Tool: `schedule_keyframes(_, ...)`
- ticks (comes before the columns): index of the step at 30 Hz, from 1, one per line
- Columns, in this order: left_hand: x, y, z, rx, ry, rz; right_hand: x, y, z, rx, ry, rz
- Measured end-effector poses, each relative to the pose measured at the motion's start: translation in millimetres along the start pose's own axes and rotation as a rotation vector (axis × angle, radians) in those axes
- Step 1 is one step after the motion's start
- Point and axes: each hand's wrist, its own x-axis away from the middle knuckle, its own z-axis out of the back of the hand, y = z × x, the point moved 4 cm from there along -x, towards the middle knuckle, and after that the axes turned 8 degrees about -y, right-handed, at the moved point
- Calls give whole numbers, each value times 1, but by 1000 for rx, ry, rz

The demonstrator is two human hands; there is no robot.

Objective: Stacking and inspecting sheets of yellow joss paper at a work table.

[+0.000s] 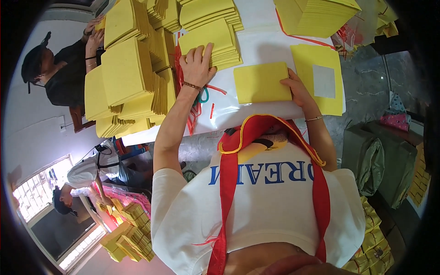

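My left hand (198, 64) lies palm down, fingers spread, on the near edge of a stack of yellow sheets (211, 43); nothing pinched, just resting flat on top. My right hand (297, 89) is pressed on the right edge of a single yellow sheet (261, 82), fingers flat, thumb side toward the sheet, not closed round it as far as I can tell. That sheet sits on the white table cover (256, 50), between my two hands, long axis running left to right. Right hand touching it; left hand apart from it, up and to the left. Just beyond my right hand, a larger yellow sheet with a pale square patch (321, 82). Red strings (192, 114) trail below my left wrist.
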Motion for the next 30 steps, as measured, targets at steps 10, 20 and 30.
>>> schedule_keyframes(10, 2, 6, 2, 39, 51, -56, -1, 3, 1, -2, 20, 21)
schedule_keyframes(20, -6, -1, 5, 88, 32, -73, -3, 8, 7, 2, 26, 31)
schedule_keyframes(30, -1, -1, 0, 140, 13, -82, -2, 8, 8, -1, 38, 45)
